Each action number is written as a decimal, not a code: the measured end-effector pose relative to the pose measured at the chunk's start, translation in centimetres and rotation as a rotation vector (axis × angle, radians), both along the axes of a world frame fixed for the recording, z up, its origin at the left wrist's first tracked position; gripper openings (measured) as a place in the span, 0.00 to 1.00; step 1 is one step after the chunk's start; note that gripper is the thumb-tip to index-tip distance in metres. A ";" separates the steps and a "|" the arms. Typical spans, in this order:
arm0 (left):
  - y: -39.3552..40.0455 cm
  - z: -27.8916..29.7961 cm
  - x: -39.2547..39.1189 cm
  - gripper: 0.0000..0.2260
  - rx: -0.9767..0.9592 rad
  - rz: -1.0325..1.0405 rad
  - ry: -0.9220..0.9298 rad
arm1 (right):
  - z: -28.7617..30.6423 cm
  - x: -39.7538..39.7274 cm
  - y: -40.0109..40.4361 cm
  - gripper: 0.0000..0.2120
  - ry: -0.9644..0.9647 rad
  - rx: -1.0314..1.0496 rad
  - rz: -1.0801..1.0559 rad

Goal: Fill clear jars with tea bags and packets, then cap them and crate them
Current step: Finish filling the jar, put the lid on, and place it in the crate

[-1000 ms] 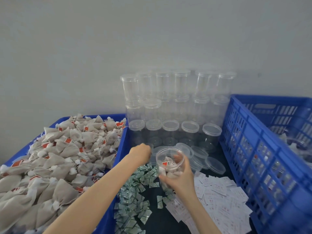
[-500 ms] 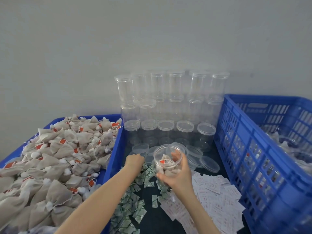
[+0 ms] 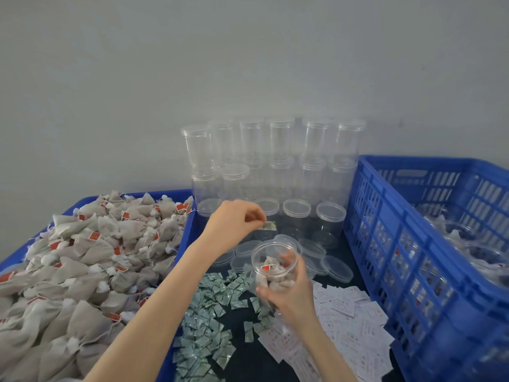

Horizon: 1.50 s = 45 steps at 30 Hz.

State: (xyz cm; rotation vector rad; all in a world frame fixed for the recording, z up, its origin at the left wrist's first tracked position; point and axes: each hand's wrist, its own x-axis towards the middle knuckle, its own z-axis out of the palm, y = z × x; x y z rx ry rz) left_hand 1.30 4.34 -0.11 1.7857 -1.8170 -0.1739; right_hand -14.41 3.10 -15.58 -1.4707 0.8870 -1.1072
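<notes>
My right hand (image 3: 293,295) grips an uncapped clear jar (image 3: 271,264) that holds several beige tea bags with red tags. It is tilted toward me above the dark table. My left hand (image 3: 234,224) hovers just above and behind the jar's mouth, pinching a small green packet (image 3: 270,226) between thumb and fingers. More green packets (image 3: 209,321) lie scattered on the table below. White paper slips (image 3: 347,323) are spread to their right.
A blue tray (image 3: 190,232) heaped with tea bags (image 3: 82,266) fills the left. Empty capped jars (image 3: 278,166) are stacked against the wall, loose clear lids (image 3: 336,267) in front. A blue slatted crate (image 3: 413,244) at right holds filled jars.
My left hand has lifted from the green packet pile with one packet and risen above the jar's mouth. The right hand keeps hold of the jar.
</notes>
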 end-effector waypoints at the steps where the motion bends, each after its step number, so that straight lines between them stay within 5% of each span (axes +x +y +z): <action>1: 0.3 0.3 -0.8 0.05 0.049 -0.058 -0.001 | 0.1 -0.1 0.0 0.43 -0.005 0.000 0.002; 9: -0.1 -2.0 -6.3 0.08 0.413 -0.116 -0.645 | 0.1 -1.1 0.2 0.47 -0.009 0.038 -0.001; 13: -0.5 -3.0 -7.3 0.08 0.407 -0.104 -0.738 | 0.1 -1.8 0.9 0.49 -0.018 0.016 -0.021; 17: -1.0 -2.9 -7.5 0.07 0.256 -0.130 -0.642 | 0.7 -2.6 0.8 0.47 -0.059 0.032 -0.023; 20: -2.2 -2.4 -6.3 0.02 0.138 -0.119 -0.359 | 0.6 -3.6 0.1 0.44 -0.066 0.022 -0.050; 26: -4.4 -7.2 -4.2 0.01 -0.078 0.218 0.105 | 0.5 -6.3 -1.1 0.43 -0.042 -0.063 -0.175; 33: -4.8 -16.1 -9.0 0.09 0.492 -0.183 -0.243 | 0.2 -8.1 -2.0 0.43 -0.065 -0.109 -0.227; 39: -5.2 -17.6 -9.9 0.02 0.398 -0.172 -0.274 | -0.1 -9.2 -2.5 0.43 -0.068 -0.125 -0.258; 45: -5.9 -17.4 -8.4 0.09 0.290 -0.162 -0.164 | -0.1 -9.8 -2.6 0.44 -0.070 -0.143 -0.269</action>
